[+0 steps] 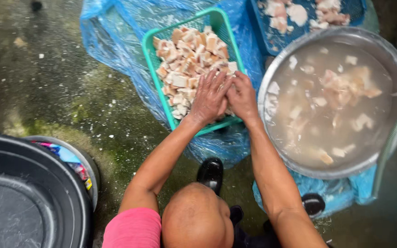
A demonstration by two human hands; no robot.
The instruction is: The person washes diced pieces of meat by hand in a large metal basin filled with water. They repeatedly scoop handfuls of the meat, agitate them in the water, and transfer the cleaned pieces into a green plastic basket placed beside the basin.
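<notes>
A green plastic basket (155,59) lies on a blue plastic sheet and holds several pale cut chunks of meat (189,55). Both my hands are side by side at the basket's near end, pressed down on the chunks. My left hand (210,97) lies flat with its fingers spread over the pieces. My right hand (243,97) touches it on the right, with its fingers curled down among the chunks and partly hidden. I cannot tell whether either hand grips a piece.
A big metal basin (391,55) of cloudy water with floating meat pieces stands to the right. A blue basket (265,36) with more pieces is at the top. A black tub (24,197) and a bucket (86,163) sit at lower left. Black boots (210,172) stand on wet concrete.
</notes>
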